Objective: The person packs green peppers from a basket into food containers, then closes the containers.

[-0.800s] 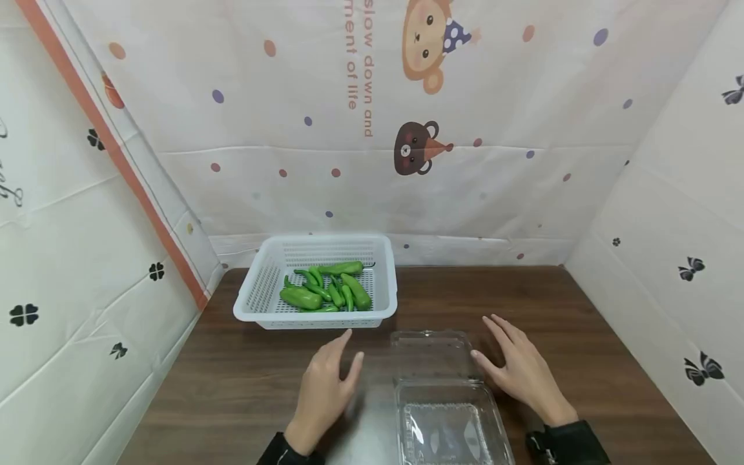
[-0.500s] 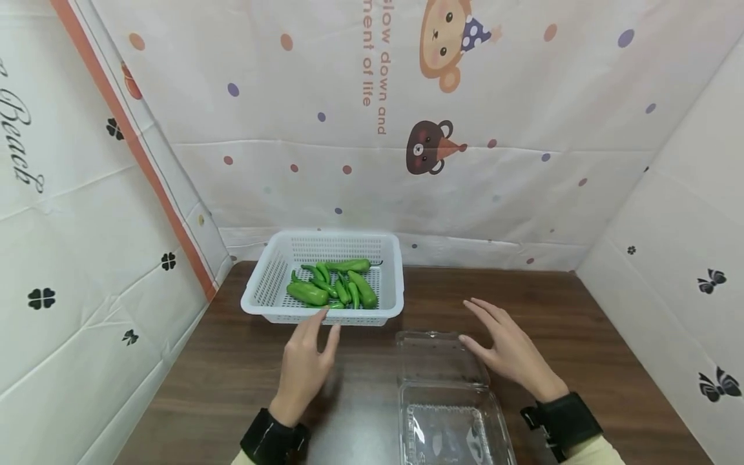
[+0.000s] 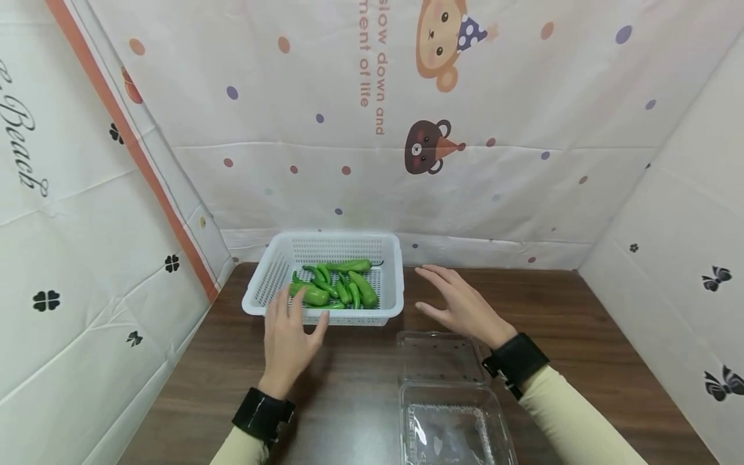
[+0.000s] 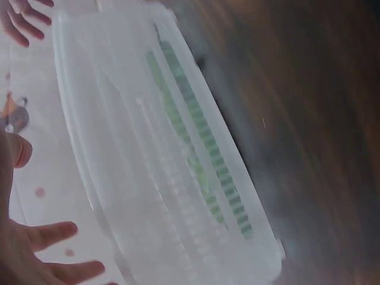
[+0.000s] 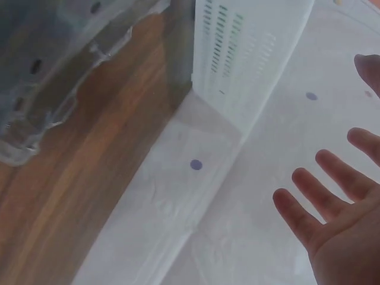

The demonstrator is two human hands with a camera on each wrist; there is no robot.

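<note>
A white slotted plastic basket [image 3: 325,316] stands at the back of the table, holding several green peppers [image 3: 363,290] of different sizes. My left hand [image 3: 289,345] is at the basket's front left, its spread fingers overlapping the front rim in the head view. To the right of the basket, my right hand [image 3: 462,307] hovers with fingers extended and nothing held. In the right wrist view its spread fingers [image 5: 300,214] show beside the basket's end wall [image 5: 234,65]. A clear plastic clamshell box [image 3: 447,413] lies with its lid folded back, below my right hand.
The brown wooden table [image 3: 349,381] runs back to a white printed curtain [image 3: 290,181], which also hangs along both sides. The clear lid [image 3: 438,358] lies flat between the box and the basket's right corner.
Both hands have moved forward toward the basket. The left shifted leftward to its front rim, and the right came leftward over the lid toward its right side. The view shifted slightly.
</note>
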